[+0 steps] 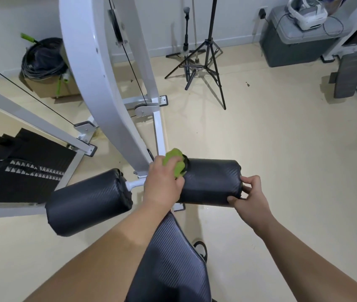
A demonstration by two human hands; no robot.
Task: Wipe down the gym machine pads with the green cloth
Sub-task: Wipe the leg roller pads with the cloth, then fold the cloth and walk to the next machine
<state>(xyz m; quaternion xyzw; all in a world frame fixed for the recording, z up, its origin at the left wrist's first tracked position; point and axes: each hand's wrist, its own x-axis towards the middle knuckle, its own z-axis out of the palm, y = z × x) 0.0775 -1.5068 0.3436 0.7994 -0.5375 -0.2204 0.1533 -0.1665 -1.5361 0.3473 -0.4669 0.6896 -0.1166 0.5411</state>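
Beige floor (282, 149) below; left hand (162, 182) clutches green cloth (174, 162), right hand (249, 197) grips roller pad (212, 182).

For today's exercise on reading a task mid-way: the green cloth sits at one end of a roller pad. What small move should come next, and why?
Probably sweep the left hand with the green cloth rightward along the right roller pad. The cloth sits bunched at the pad's inner end, the rest of the pad's top lies uncovered, and the right hand steadies the outer end.

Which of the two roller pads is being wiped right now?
The right roller pad: the left hand presses the green cloth on its inner end; the right hand grips its outer end.
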